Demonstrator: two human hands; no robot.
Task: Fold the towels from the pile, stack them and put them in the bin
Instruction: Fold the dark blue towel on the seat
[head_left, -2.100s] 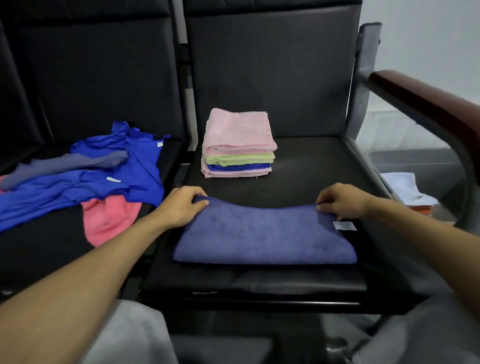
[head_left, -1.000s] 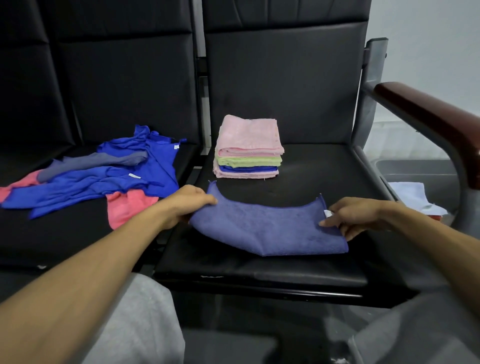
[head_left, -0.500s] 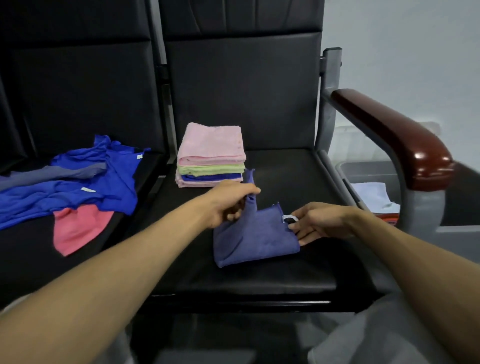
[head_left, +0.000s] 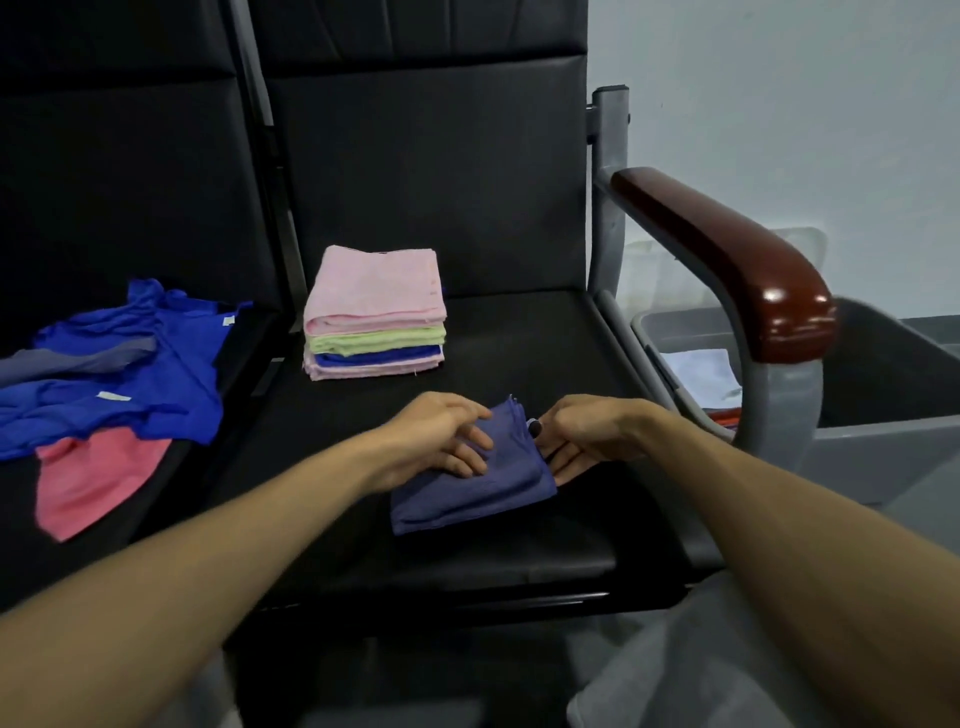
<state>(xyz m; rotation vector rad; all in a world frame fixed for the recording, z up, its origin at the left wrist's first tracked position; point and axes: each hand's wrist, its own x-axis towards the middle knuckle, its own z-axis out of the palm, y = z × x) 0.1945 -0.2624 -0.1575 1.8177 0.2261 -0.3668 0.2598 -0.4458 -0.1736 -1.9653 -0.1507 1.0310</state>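
Indigo towel (head_left: 470, 491), one; stacked towels (head_left: 375, 314), four

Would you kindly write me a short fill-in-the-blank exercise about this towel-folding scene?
1. The top towel of the folded stack is ____.
2. The second towel down is ____.
3. The left hand and right hand both touch the purple towel; the unfolded pile lies to their ____.
4. The grey bin stands to the ____ of the armrest.
Missing words: pink; green; left; right.
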